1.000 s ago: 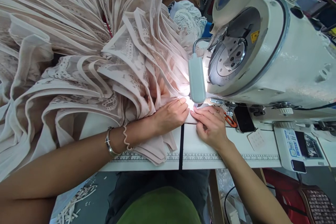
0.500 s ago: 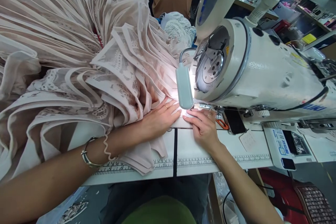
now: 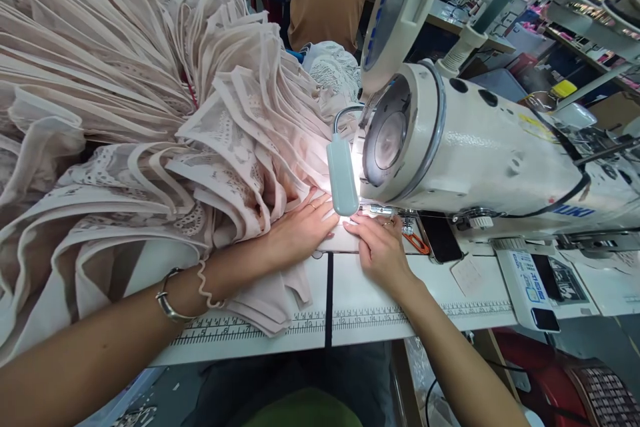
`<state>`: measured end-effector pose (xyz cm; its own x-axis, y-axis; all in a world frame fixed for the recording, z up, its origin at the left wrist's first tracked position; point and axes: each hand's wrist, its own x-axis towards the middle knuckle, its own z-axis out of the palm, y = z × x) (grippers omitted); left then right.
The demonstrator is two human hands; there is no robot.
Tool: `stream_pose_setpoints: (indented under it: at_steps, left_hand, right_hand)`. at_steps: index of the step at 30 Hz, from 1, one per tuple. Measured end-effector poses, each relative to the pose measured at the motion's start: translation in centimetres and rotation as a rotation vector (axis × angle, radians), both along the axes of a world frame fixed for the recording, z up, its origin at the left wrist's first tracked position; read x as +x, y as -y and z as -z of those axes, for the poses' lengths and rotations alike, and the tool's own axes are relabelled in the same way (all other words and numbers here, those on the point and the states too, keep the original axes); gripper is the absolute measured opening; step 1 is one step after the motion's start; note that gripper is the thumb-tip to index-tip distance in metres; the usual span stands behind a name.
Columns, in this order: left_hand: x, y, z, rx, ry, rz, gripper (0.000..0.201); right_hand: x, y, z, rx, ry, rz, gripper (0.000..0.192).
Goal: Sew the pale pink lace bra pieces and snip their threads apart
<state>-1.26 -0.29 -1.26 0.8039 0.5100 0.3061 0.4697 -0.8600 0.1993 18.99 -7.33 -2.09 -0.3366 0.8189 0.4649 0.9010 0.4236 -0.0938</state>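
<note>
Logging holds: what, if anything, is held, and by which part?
No clear hold: left hand lies spread on pale fabric; whether the right hand pinches it cannot be told.

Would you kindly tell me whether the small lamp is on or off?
On: the small lamp casts bright white light onto the pale fabric beside the sewing machine.
</note>
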Motion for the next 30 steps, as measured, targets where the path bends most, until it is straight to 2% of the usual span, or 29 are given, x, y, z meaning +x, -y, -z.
stream_pose_setpoints:
  at_steps: [3,9,15,22,30]
  left_hand:
    - [0.1,-0.1,0.0,0.0,0.009,-0.034,0.017]
    - [0.3,0.0,0.0,-0.006,0.02,-0.074,0.011]
    - [0.3,0.3,-0.7,-0.108,-0.063,-0.152,0.02]
    - [0.4,0.4,-0.6,-0.052,-0.086,-0.198,0.017]
    - [0.9,0.3,-0.3,0.032,-0.084,-0.271,0.024]
  right_hand:
    - [-0.1,-0.3,-0.1,-0.002,0.044,0.018,0.04]
    - [-0.1,-0.7,-0.3,-0.047,0.08,0.035,0.045]
    - [-0.1,-0.8,-0.4,-0.17,0.138,0.072,0.051]
    - [-0.1,-1.0,-0.3,-0.19,0.24,0.084,0.057]
    - [0.1,-1.4,0.2,-0.113,0.268,0.098,0.052]
